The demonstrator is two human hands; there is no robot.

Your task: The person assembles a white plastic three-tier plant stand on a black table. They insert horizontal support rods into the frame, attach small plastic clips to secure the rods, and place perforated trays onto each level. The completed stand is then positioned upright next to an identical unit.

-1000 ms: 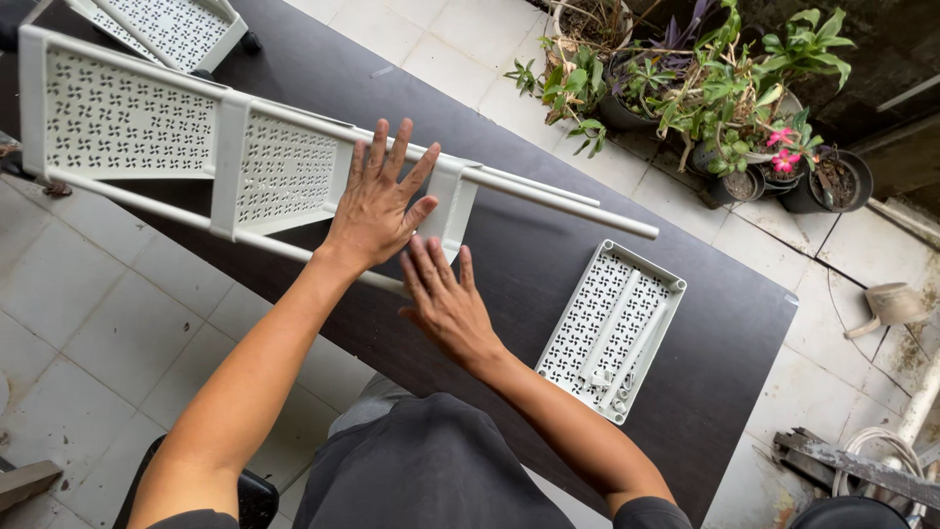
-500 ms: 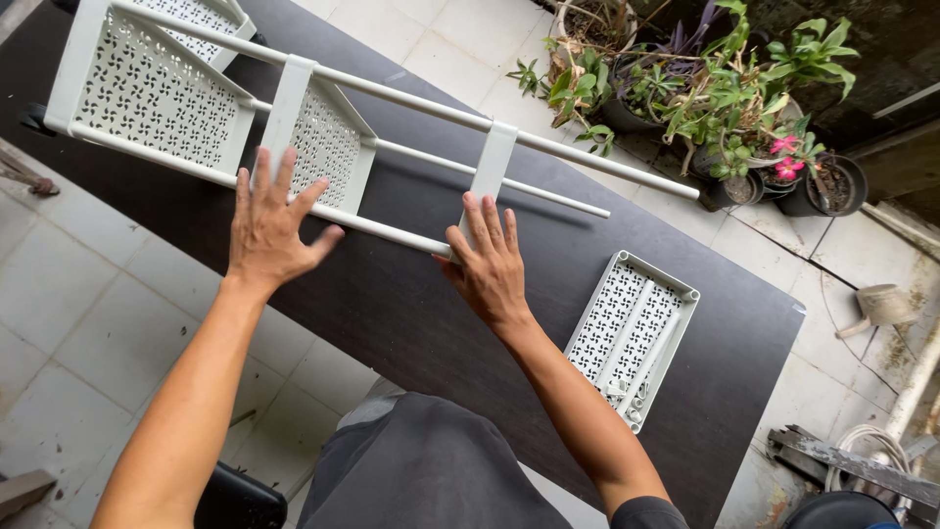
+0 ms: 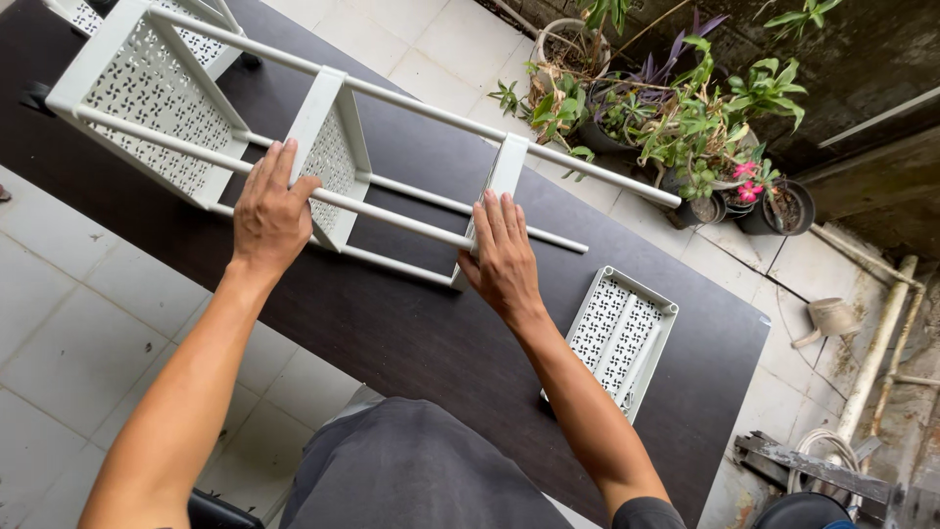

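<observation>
A white plastic rack [image 3: 157,108] with perforated shelves and thin white rods lies on its side on a dark table [image 3: 411,343]. My left hand [image 3: 269,211] rests flat on one rod next to the middle shelf [image 3: 333,147]. My right hand [image 3: 504,255] lies on the same rod at the third shelf [image 3: 504,176], fingers together and pointing away. Neither hand is closed around anything. A loose white perforated shelf tray [image 3: 619,338] lies flat on the table to the right of my right arm.
Potted plants [image 3: 676,127] stand on the tiled floor beyond the table's far edge. A small pot [image 3: 830,315], pipes and a coiled hose [image 3: 832,456] are on the floor at the right. Another white rack part [image 3: 73,12] shows at the top left.
The rack has shifted up and left across the table. Both hands moved with it and spread apart, the left onto the rod by the middle shelf, the right onto the third shelf.
</observation>
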